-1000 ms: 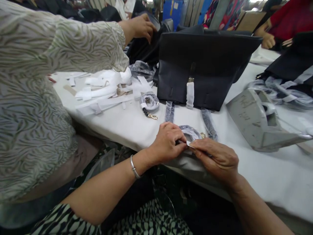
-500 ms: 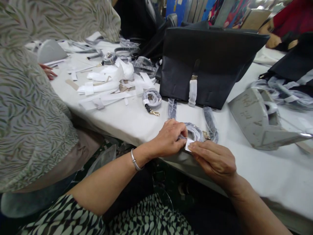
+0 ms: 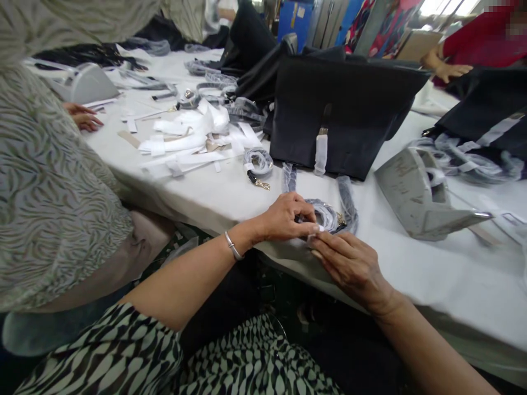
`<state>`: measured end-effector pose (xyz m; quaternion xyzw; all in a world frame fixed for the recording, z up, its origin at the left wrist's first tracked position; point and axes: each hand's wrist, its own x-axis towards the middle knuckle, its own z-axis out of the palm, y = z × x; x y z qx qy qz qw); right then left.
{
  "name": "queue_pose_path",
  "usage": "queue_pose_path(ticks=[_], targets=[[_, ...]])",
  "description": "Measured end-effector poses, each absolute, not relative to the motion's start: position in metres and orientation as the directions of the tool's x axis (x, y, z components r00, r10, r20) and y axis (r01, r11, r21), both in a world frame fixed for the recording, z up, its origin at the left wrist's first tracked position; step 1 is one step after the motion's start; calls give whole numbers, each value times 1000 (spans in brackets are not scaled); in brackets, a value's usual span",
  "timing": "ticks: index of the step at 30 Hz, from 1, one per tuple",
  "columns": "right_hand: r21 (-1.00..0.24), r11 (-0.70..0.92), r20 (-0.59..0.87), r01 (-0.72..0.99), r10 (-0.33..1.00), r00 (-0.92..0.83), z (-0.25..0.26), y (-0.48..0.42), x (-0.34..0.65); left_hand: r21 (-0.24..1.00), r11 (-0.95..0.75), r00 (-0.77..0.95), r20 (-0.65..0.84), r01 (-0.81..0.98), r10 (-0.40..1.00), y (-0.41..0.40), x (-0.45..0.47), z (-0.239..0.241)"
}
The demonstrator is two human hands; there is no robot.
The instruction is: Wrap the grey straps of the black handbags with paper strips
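Note:
A plastic-wrapped bag strap [image 3: 325, 215] lies coiled at the table's near edge, with a gold clasp on its right side. My left hand [image 3: 288, 218] is closed on the coil's near left part, thumb and fingers pinched together. Right beside it, my right hand [image 3: 349, 266] pinches a small white strip [image 3: 320, 228] against the strap; most of the strip is hidden by the fingertips. Behind the hands stands a black handbag [image 3: 346, 109], its wrapped handle [image 3: 348, 203] lying on the table. Left of it sits another coiled strap [image 3: 258, 162] with a gold hook.
White paper scraps [image 3: 185, 137] lie in a heap at the left. A grey tape dispenser [image 3: 420, 192] stands at the right, near more wrapped straps [image 3: 473, 159]. A co-worker in a patterned top [image 3: 53, 181] stands close on my left; a person in red [image 3: 481, 44] is across the table.
The white strip, plainly visible before, is now mostly covered by my fingers as my right hand has moved left and in against my left hand. The red-sleeved person's hand has shifted.

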<state>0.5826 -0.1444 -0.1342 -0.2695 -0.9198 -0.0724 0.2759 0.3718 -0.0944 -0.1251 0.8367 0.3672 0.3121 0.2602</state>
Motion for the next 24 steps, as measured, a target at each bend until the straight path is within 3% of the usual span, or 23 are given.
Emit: queue_pose_path(ticks=[6,12,15,21,24], targets=[[-14,820,525,573,493,-694,-138,-153,586,572,-641,605,290,511,741,-92,371,-119],[-237,761,576,604,611,-543,-145,-148,588,417,-699,645,288,582,708,-94,374,-120],[-265,760,558,594,623,-548,-146,-149,587,355,-733,664,315,580,678,-92,377,-122],[-259,790,581,556,587,-564,-125,-158,587,443,-703,593,380,556,709,-94,380,-127],[-234,717,712,656,586,-386,-93,-148,624,502,-667,564,366,551,741,-93,380,-129]])
